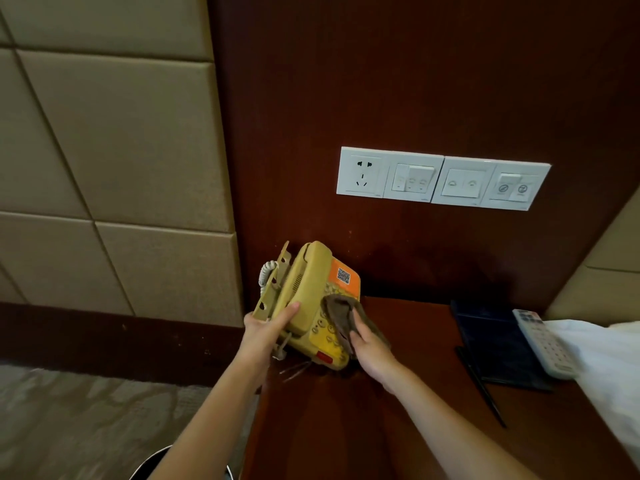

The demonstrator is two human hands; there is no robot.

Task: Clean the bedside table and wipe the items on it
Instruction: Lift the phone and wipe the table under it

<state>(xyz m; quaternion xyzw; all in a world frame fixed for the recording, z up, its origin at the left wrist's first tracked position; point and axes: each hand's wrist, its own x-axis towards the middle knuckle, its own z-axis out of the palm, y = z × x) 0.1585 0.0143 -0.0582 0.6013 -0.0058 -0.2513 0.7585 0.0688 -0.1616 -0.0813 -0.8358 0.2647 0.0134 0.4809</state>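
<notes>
Yellow desk phone (304, 289), tilted w/ its left side raised so the underside faces left, over the rear-left corner of the dark wooden bench (398, 427); whether its low near corner touches the bench cannot be told. Handset (308, 271) seated in the cradle; white coiled cord (266, 271) at upper left; orange QR sticker (344, 275) at top right; red button (323, 357) at the near edge. Left grip (266, 329) (bare hand) clasps the phone's left edge, one digit laid across the handset's lower end. Right grip (372, 348) (bare hand) holds a bunched brown cloth (341, 311), fingers closed on it, pressing it onto the keypad approx. mid-phone. To the right on the bench, well apart from the phone: dark folder (495, 344), w/ a black pen (481, 386) along its near-left edge and a pale remote (542, 344) lying on its right side. White bedding (609, 368) touches the remote at far right. Behind: wood wall panel (415, 81) carrying a white socket-and-switch strip (443, 178). Left: beige padded wall (114, 150) above patterned carpet (86, 410). Bottom edge: round dark container w/ shiny rim (156, 462), partly cut off.
</notes>
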